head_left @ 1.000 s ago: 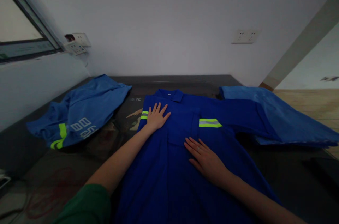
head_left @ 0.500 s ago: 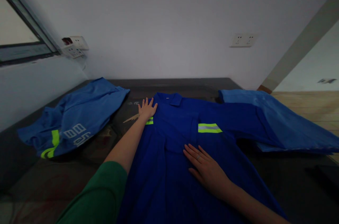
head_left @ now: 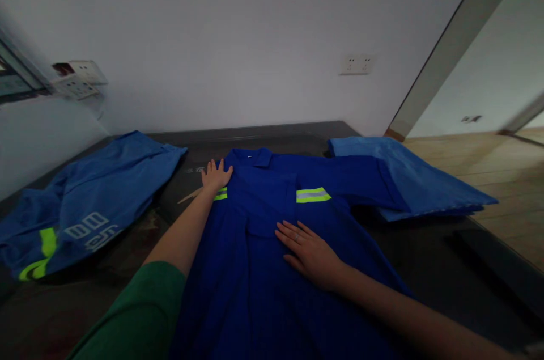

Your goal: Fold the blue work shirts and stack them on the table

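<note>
Blue work shirt laid out on a dark table under two flat hands.
Left hand, fingers spread apart and gripping nothing, lies over the shirt's edge beside the collar, where a tiny pale label is too small to read; right hand, ringed, rests palm down on the shirt's front, fingers nearly together, thumb apart, also gripping nothing. Bands of yellow-green and silver cross the chest; one sleeve overlaps a folded lighter-blue cloth. Well left, another blue garment bears large white printing, slanted and not legible; pale characters on the tabletop near the left hand are too dim to make out.
</note>
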The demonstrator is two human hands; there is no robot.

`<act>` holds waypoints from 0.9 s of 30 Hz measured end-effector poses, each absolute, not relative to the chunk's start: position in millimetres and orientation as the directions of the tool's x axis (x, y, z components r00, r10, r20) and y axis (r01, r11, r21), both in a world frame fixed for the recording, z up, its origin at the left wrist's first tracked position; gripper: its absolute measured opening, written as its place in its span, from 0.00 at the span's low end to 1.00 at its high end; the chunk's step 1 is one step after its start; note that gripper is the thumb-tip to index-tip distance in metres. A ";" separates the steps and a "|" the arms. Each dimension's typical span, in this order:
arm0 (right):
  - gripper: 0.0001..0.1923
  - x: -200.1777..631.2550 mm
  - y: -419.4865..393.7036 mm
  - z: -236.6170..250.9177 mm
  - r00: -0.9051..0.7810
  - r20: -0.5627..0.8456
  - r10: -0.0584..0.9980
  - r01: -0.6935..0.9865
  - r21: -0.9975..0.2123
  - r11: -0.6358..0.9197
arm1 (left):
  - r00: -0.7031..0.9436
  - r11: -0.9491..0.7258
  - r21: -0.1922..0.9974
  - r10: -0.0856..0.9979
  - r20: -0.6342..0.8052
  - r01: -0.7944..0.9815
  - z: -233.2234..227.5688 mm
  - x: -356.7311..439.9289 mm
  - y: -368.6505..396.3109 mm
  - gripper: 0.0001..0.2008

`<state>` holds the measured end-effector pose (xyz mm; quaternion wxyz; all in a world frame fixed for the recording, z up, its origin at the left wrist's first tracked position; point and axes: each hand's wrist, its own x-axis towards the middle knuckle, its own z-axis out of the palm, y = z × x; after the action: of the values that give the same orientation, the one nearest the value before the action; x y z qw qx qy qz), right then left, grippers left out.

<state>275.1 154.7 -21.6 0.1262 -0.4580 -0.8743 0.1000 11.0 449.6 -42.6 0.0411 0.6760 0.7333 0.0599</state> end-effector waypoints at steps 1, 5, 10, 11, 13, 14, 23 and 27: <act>0.27 275.1 156.7 -20.2 -0.552 0.123 0.825 0.775 -0.288 0.562 | -0.088 0.085 0.143 0.996 0.017 0.986 -42.0 10.1 450.7 0.37; 0.27 275.7 161.9 -17.7 -0.574 0.117 0.810 0.761 -0.288 0.581 | -0.078 0.069 0.137 0.995 0.061 0.988 -38.0 7.6 446.7 0.35; 0.27 275.9 161.9 -22.1 -0.566 0.134 0.813 0.767 -0.276 0.579 | 0.046 -0.103 0.141 0.934 0.355 0.985 -19.7 32.1 416.7 0.28; 0.27 275.5 162.3 -23.2 -0.566 0.137 0.813 0.768 -0.272 0.580 | 0.098 -0.163 0.142 0.921 0.377 0.976 -13.3 43.9 407.8 0.26; 0.27 274.4 162.5 -23.1 -0.566 0.138 0.813 0.769 -0.265 0.581 | 0.236 -0.309 0.139 0.891 0.388 0.941 1.1 74.8 387.7 0.23; 0.28 274.1 161.4 -21.4 -0.564 0.137 0.814 0.772 -0.262 0.579 | 0.315 -0.390 0.137 0.869 0.383 0.910 8.5 93.1 376.7 0.22; 0.14 332.8 49.7 20.2 -0.121 0.133 0.984 0.838 -0.517 0.173 | 0.807 -0.837 0.193 0.545 0.228 0.511 26.8 272.0 271.7 0.27; 0.24 385.9 -36.9 -3.6 0.278 0.007 0.961 0.804 -0.549 -0.229 | 0.856 -0.898 0.171 0.438 0.274 0.405 12.1 326.7 239.8 0.33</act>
<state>385.9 -36.9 -3.6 0.2310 -0.7653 -0.5764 0.1695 326.7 239.8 12.1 0.0536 0.9619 0.2191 0.1545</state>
